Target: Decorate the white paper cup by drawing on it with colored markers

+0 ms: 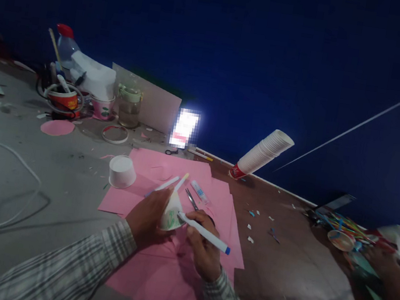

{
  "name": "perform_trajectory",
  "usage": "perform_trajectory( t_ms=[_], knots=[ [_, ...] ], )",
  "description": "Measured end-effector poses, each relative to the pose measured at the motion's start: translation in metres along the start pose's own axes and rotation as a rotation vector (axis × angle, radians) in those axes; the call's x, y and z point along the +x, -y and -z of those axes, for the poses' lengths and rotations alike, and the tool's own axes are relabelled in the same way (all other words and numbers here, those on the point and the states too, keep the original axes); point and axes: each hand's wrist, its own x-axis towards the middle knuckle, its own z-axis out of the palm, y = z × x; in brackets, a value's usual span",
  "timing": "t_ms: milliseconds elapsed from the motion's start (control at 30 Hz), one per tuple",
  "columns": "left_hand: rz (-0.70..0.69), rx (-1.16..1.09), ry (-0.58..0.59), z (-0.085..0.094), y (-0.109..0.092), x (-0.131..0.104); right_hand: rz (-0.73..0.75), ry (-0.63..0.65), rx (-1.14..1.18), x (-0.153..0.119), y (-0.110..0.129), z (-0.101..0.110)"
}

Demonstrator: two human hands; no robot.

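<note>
My left hand [149, 216] is wrapped round a white paper cup [172, 217] with green print, tilted over the pink paper sheets [161, 282]. In my right hand [203, 251] is a white marker [209, 236] with a blue end, its tip at the cup's side. Scissors [191, 199] lie partly under my right hand, beside a clear and blue tube [199, 192]. Just beyond my left hand lies a white pen [163, 185]. An upturned white cup [122, 172] stands at the left edge of the pink sheets.
A leaning stack of paper cups [265, 152] stands behind, right of a glowing phone-like screen [184, 127]. At the back left are a glass jar [129, 107] and a cup of pens [63, 99]. Another person's hand [393, 266] is at the far right.
</note>
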Motion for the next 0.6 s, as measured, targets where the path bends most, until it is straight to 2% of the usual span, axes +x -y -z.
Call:
perform_trajectory(
  t_ms=[167, 467, 600],
  knots=[
    [-0.002, -0.007, 0.014, -0.002, 0.004, -0.001, 0.099, 0.025, -0.021, 0.003, 0.007, -0.005],
    [-0.032, -0.008, -0.029, -0.002, 0.0, 0.002, 0.23, 0.048, -0.208, 0.008, 0.012, -0.014],
    [-0.039, -0.002, -0.026, -0.002, 0.0, 0.003, 0.22, 0.038, -0.225, 0.008, 0.011, -0.014]
  ],
)
